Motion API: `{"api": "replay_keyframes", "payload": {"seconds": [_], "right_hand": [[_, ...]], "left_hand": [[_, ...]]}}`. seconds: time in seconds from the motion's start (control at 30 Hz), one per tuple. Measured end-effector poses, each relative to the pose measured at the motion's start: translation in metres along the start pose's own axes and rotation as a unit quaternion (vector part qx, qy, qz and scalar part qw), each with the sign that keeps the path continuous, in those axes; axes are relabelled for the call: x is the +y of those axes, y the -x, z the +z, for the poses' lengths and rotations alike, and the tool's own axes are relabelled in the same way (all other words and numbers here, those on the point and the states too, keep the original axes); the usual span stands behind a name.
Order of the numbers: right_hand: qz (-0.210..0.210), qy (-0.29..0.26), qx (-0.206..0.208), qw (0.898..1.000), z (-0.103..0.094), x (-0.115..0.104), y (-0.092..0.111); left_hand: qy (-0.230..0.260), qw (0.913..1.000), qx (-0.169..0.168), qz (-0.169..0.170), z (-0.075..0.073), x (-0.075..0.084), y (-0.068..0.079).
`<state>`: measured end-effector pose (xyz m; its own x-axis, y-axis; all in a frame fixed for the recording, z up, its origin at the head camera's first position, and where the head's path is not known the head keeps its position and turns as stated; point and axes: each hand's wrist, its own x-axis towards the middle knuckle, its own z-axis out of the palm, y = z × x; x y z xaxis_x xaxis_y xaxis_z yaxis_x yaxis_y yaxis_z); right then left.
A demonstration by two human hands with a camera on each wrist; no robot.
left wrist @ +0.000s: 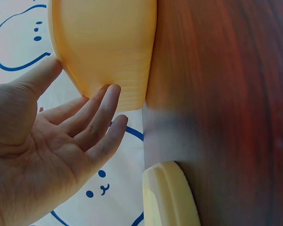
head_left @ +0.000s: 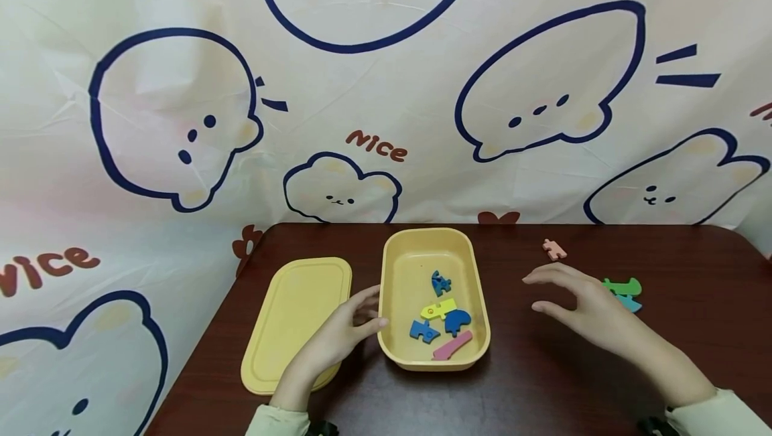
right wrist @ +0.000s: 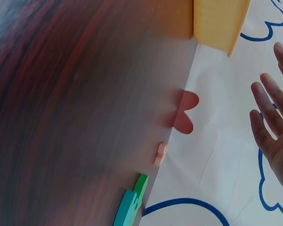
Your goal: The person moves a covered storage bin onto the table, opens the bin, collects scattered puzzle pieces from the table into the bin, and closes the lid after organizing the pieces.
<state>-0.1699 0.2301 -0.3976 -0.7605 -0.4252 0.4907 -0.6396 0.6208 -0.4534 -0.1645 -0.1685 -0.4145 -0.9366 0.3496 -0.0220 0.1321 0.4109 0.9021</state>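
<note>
A yellow plastic box [head_left: 392, 268] stands on the table with several puzzle pieces inside: blue [head_left: 424, 331], yellow [head_left: 438, 309] and pink [head_left: 452, 346] ones among them. At its left side is my left hand [head_left: 344, 329], thumb on the rim and loosely bent fingers along the outer wall, as the left wrist view also shows. My right hand [head_left: 579, 302] hovers over the table to the right of the box, fingers spread and nothing in them. Close by it lie a green piece [head_left: 624, 286], a light blue piece [head_left: 629, 303] and, farther back, a salmon piece [head_left: 553, 249].
A yellow lid [head_left: 295, 309] lies flat left of the box, partly beneath my left forearm in the head view. The dark wooden table [head_left: 512, 382] ends at a white cloth backdrop [head_left: 422, 101] printed with blue cartoon outlines.
</note>
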Motion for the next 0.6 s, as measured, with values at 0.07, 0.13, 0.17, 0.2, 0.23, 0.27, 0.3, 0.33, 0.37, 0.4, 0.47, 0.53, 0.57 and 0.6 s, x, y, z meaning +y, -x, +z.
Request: {"api": "replay_keyframes", "payload": {"seconds": [0.07,0.13,0.17,0.2,0.23,0.27,0.3,0.33,0.37,0.4,0.47,0.53,0.57,0.6], "right_hand": [[-0.003,0.000,0.003,1.000,-0.002,0.002,0.002],[-0.006,0.001,0.007,1.000,-0.004,0.005,0.004],[-0.008,0.004,0.010,1.000,-0.005,0.006,0.005],[-0.008,0.009,0.012,1.000,-0.006,0.007,0.006],[-0.008,0.014,0.015,1.000,-0.007,0.008,0.007],[-0.007,0.019,0.017,1.000,-0.008,0.009,0.008],[-0.005,0.025,0.018,1.000,-0.009,0.010,0.008],[-0.003,0.030,0.019,0.999,-0.010,0.011,0.009],[0.000,0.035,0.019,0.999,-0.011,0.011,0.010],[0.002,0.037,0.019,0.999,-0.012,0.012,0.011],[0.008,0.038,0.016,0.999,-0.014,0.014,0.013],[0.012,0.037,0.016,0.999,-0.017,0.016,0.016],[0.013,0.038,0.017,0.999,-0.018,0.017,0.017],[0.012,0.038,0.019,0.999,-0.019,0.018,0.018]], "left_hand": [[0.000,1.0000,0.001,0.001,0.000,0.000,0.000],[0.000,1.0000,0.000,0.000,0.000,0.000,0.000],[0.000,1.0000,0.000,0.000,0.000,0.000,0.000],[0.000,1.0000,0.000,0.000,0.000,0.000,0.000],[0.000,1.0000,-0.001,0.000,0.000,0.000,0.000],[0.001,1.0000,-0.001,0.000,0.000,0.000,0.000],[0.001,1.0000,-0.001,0.001,0.000,0.000,0.000],[0.001,1.0000,-0.001,0.001,0.000,0.000,0.000],[0.002,1.0000,-0.001,0.002,0.000,0.001,0.000],[0.002,1.0000,-0.001,0.002,0.000,0.001,0.000],[0.002,1.0000,-0.001,0.002,0.000,0.001,0.000],[0.002,1.0000,-0.001,0.002,0.000,0.001,0.000],[0.002,1.0000,-0.001,0.002,0.000,0.001,0.000],[0.002,1.0000,-0.001,0.002,0.000,0.001,0.000]]}}
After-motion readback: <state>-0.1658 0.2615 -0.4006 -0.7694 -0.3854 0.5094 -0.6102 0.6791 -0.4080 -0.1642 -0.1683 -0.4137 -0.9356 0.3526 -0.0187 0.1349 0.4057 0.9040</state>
